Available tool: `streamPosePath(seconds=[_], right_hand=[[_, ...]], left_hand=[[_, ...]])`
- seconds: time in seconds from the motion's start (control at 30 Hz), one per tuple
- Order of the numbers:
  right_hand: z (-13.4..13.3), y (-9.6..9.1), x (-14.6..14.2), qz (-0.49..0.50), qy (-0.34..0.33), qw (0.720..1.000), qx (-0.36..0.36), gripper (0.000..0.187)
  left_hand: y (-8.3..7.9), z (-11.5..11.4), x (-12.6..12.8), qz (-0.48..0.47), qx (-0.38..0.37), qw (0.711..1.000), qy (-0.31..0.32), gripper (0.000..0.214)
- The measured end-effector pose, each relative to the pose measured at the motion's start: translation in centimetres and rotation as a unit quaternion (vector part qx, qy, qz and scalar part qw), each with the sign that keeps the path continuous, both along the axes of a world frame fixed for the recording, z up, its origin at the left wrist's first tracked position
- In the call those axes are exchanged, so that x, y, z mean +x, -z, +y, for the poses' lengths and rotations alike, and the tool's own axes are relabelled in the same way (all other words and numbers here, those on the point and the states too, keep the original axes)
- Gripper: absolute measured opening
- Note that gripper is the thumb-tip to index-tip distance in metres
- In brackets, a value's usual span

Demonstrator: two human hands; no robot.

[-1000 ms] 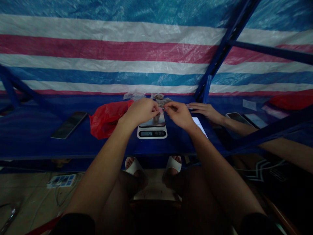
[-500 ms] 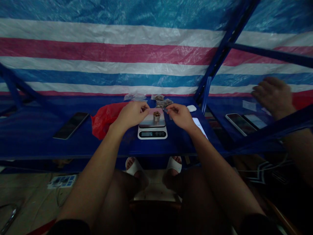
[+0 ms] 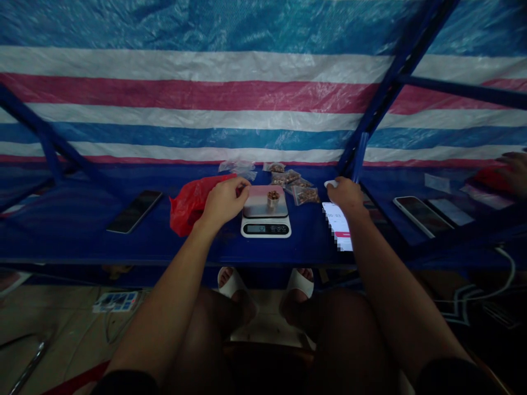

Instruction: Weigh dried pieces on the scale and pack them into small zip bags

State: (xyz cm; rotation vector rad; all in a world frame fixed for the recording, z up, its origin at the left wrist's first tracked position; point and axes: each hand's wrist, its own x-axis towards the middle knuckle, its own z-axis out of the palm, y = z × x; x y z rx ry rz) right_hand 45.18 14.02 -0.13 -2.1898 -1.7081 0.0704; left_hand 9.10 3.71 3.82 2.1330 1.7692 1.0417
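Note:
My left hand point(image 3: 226, 202) is closed in a pinch beside the scale's left edge, in front of a red plastic bag point(image 3: 187, 211); whatever its fingertips hold is too small to make out. My right hand point(image 3: 346, 193) has its fingers on a small white rounded object point(image 3: 330, 184) behind a lit phone point(image 3: 338, 225), its fingertips partly hidden. Between my hands stands a white kitchen scale point(image 3: 267, 229) with a metal plate. A small metal cup point(image 3: 273, 202) heaped with brown pieces sits on that plate. Several clear packets of brown pieces point(image 3: 305, 195) lie right of the scale.
Clear empty-looking bags point(image 3: 237, 167) lie behind the scale. A dark phone point(image 3: 135, 211) rests at the left on the blue table. Blue frame posts point(image 3: 358, 156) rise at the right. Beyond them are another phone point(image 3: 424, 215) and another person's blurred hand point(image 3: 514, 167).
My right hand has moved right, from the packets to the white object, uncovering more packets. My left hand stays by the scale. The other person's hand has moved farther right.

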Motion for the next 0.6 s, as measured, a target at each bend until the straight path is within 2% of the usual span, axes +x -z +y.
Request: streamPosePath(seconds=[0.07,0.2,0.37,0.47,0.6], right_hand=[[0.5,0.0,0.4,0.007,-0.010,1.000,-0.010,0.049],[1.7,-0.3,1.2,-0.004,-0.062,0.998,0.018,0.058],[1.3,-1.3,1.3,0.055,-0.066,0.995,0.046,0.033],[0.7,-1.7,1.3,0.077,-0.061,0.993,0.063,0.030],[0.2,-1.9,1.3,0.057,-0.076,0.993,0.064,0.029]], left_hand=[[0.0,0.1,0.0,0.004,-0.004,1.000,-0.001,0.025],[-0.2,0.0,0.1,0.010,-0.008,1.000,0.004,0.026],[-0.3,-0.2,0.0,0.009,-0.013,1.000,0.001,0.027],[-0.3,-0.3,-0.2,0.005,-0.011,1.000,-0.001,0.026],[-0.3,-0.3,-0.2,0.000,-0.013,1.000,-0.002,0.026]])
